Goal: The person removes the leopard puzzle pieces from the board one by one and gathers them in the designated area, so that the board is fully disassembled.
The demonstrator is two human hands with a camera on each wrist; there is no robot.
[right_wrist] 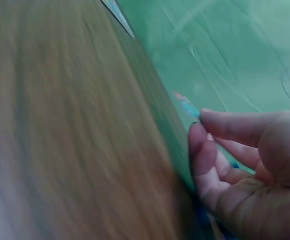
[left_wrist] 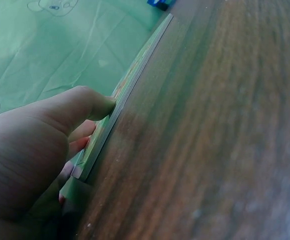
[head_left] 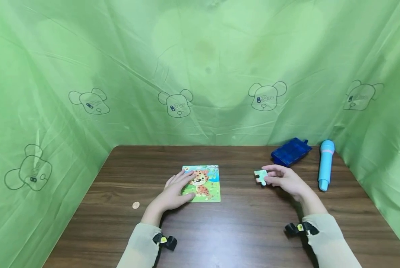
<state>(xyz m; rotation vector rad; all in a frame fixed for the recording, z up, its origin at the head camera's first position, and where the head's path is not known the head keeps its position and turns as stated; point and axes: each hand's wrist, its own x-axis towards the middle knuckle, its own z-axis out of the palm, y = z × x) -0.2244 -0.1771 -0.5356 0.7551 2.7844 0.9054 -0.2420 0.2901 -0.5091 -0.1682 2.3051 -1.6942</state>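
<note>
The right hand pinches a small puzzle piece between thumb and fingers, up at the right, near the blue box. The piece has a notch on its left side and a knob pointing down toward the person. I can't tell its long way.

The left hand is spread wide, resting on the left part of the puzzle board. The board lies flat on the brown table, almost square, with the spotted animal's head at the far side.

The see-through blue box sits slanted; I can't tell what is inside. The blue microphone points its round head away.
</note>
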